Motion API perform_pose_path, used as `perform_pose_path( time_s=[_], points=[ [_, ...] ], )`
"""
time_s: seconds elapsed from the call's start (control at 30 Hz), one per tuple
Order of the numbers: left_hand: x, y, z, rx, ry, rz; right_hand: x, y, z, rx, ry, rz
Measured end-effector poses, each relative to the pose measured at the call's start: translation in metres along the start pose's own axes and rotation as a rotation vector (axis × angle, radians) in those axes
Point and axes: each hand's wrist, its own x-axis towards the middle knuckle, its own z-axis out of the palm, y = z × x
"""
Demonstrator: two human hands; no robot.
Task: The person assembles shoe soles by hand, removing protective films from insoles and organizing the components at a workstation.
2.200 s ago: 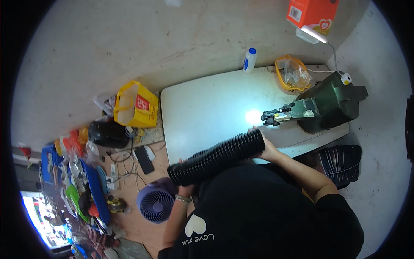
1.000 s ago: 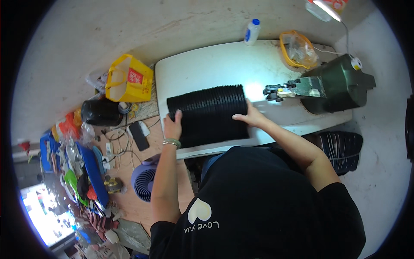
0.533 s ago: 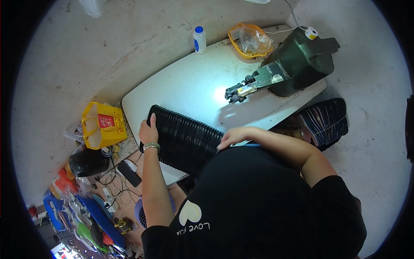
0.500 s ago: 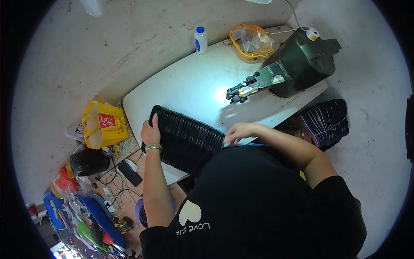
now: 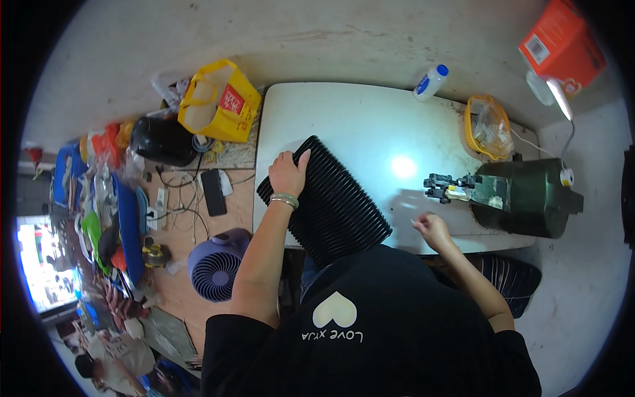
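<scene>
A black ribbed, pleated sheet (image 5: 337,212) lies at an angle on the left front part of the white table (image 5: 344,119), its near end hidden behind my black shirt. My left hand (image 5: 288,173), with a bracelet at the wrist, rests on the sheet's far left corner with fingers curled over its edge. My right hand (image 5: 433,228) hovers over the table's front edge, off the sheet, fingers loosely apart and holding nothing. It is just below the metal nose of a dark green machine (image 5: 522,195) at the table's right end.
A white bottle with a blue cap (image 5: 430,79) and a yellow-rimmed clear bag (image 5: 488,126) sit at the table's back. A lamp (image 5: 559,99) and an orange box (image 5: 562,43) are far right. On the floor at left are a yellow bag (image 5: 215,102), cables and a purple fan (image 5: 215,264).
The ribbed sheet was brought down flat onto the table. My right hand let go of it and moved right toward the machine. My left hand stays on the sheet.
</scene>
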Motion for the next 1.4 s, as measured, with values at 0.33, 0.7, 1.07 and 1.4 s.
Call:
perform_pose_path(
  time_s=[0.33, 0.7, 1.07, 1.4],
  points=[
    [0.004, -0.005, -0.02, -0.15, -0.24, -0.071, 0.171, -0.265, 0.047, 0.385, -0.162, -0.495],
    [0.032, -0.052, -0.007, -0.858, -0.337, -0.286, 0.226, -0.342, 0.091, -0.211, -0.534, -0.65],
    [0.046, -0.046, -0.002, -0.249, -0.478, -0.11, 0.238, -0.307, 0.081, -0.454, -0.681, -0.277],
    [0.033, -0.052, -0.019, -0.274, -0.526, -0.159, 0.169, -0.164, 0.074, 0.322, -0.895, -0.027]
  ],
)
